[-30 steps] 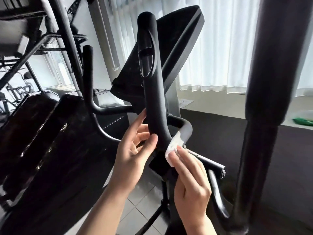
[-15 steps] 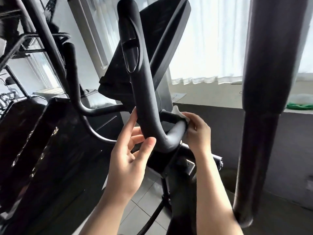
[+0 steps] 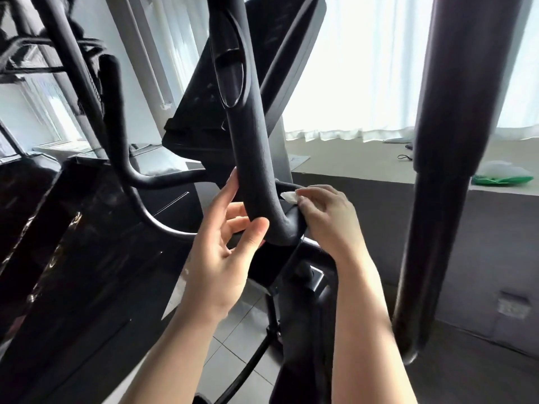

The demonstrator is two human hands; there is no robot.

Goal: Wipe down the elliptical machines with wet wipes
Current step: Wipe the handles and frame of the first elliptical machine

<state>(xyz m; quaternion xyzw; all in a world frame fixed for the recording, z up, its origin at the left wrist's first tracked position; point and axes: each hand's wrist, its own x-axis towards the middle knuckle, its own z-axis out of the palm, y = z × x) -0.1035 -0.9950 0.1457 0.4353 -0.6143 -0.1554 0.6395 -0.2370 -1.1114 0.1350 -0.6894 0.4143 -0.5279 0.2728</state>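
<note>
Elliptical machine, close view from the head camera. Left hand steadies the black padded handlebar: thumb across the near side of the bar, fingers wrapped behind it, grip closed loosely round the bar just above its lower bend. Right hand pinches a small white wet wipe between fingertips, grip closed on the wipe, pressing it against the curved bar just behind the bend. Only a corner of the wipe shows; the rest is under the fingers.

Progress, as a judgement: work sits at the lower joint of this one handlebar. No wet sheen readable on the bar, so cannot tell which parts are already wiped. Console panel, the second handlebar at left and the thick upright pole at right look untouched by either hand now. Likely much left. Green wipe pack lies on the window ledge, well apart.
</note>
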